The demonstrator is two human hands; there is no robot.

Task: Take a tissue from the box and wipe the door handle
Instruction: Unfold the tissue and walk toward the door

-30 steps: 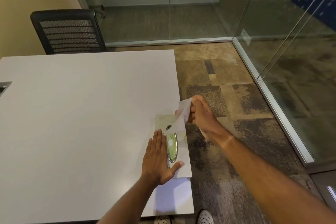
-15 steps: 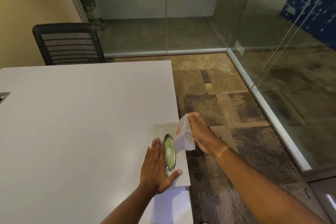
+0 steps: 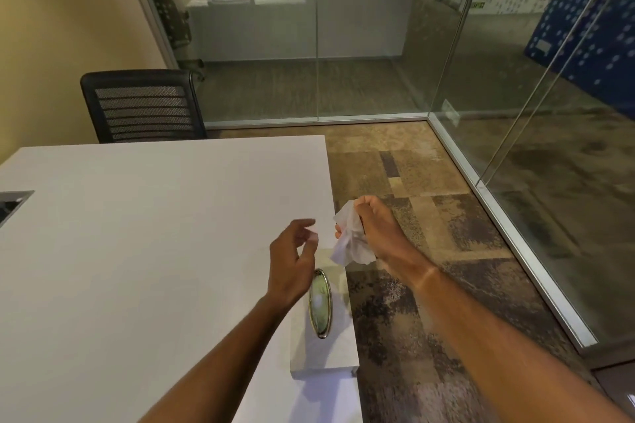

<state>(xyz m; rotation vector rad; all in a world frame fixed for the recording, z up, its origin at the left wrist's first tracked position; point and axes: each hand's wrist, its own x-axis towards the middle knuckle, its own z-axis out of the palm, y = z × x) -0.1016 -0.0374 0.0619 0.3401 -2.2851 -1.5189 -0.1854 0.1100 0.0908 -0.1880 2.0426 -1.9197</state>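
Note:
A pale tissue box [image 3: 340, 343] with an oval metal-rimmed opening lies at the right edge of the white table [image 3: 137, 251]. My right hand [image 3: 381, 233] holds a crumpled white tissue [image 3: 350, 240] above the far end of the box, clear of the opening. Just left of the tissue, my left hand [image 3: 292, 261] hovers over the box with fingers curled and apart, holding nothing. No door handle shows clearly in view.
A black mesh chair [image 3: 144, 106] stands behind the table's far edge. Glass partitions [image 3: 515, 79] with metal floor frames enclose the room at the back and right. Patterned carpet [image 3: 429, 216] covers the floor right of the table. A cable cutout [image 3: 13, 203] sits at the table's left.
The tissue has come free of the box in my right hand. My left hand lifted off the box, where it was pressing flat. The view tilted upward.

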